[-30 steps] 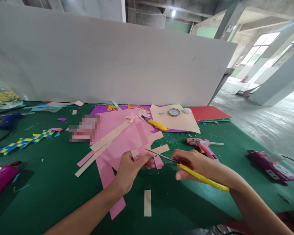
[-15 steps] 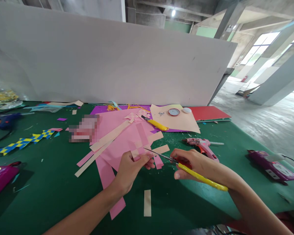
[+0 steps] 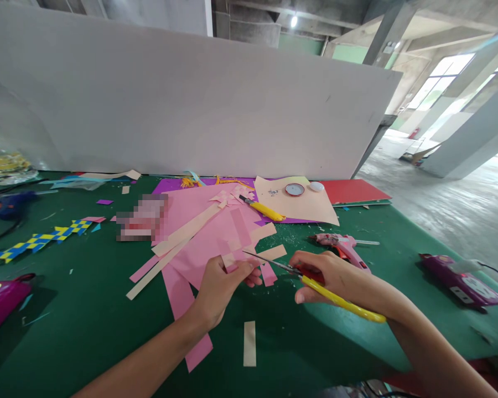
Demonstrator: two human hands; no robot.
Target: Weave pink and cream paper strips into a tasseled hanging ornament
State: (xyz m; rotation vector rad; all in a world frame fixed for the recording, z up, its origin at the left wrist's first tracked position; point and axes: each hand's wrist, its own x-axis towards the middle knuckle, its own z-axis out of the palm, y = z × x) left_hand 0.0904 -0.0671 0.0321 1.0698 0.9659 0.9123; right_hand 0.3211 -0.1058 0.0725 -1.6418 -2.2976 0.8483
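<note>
My left hand (image 3: pixel 228 284) pinches a piece of pink and cream paper strips (image 3: pixel 231 258) that appear woven together, partly hidden by my fingers. My right hand (image 3: pixel 319 273) is closed around a pair of scissors (image 3: pixel 280 265); a yellow handle (image 3: pixel 344 304) runs back along the wrist. The scissor tip reaches left over the paper just above my left fingertips; I cannot tell whether the blades touch it. Loose cream strips (image 3: pixel 273 254) and pink paper sheets (image 3: pixel 203 232) lie behind and under my left hand. A short cream strip (image 3: pixel 249 344) rests on the table in front.
A yellow utility knife (image 3: pixel 268 211) lies on the papers, near a round tin lid (image 3: pixel 294 189). To the right are a pink glue gun (image 3: pixel 342 246) and a purple device (image 3: pixel 460 279). A blue-yellow woven band (image 3: pixel 41 241) lies left. A white panel (image 3: pixel 191 105) stands behind.
</note>
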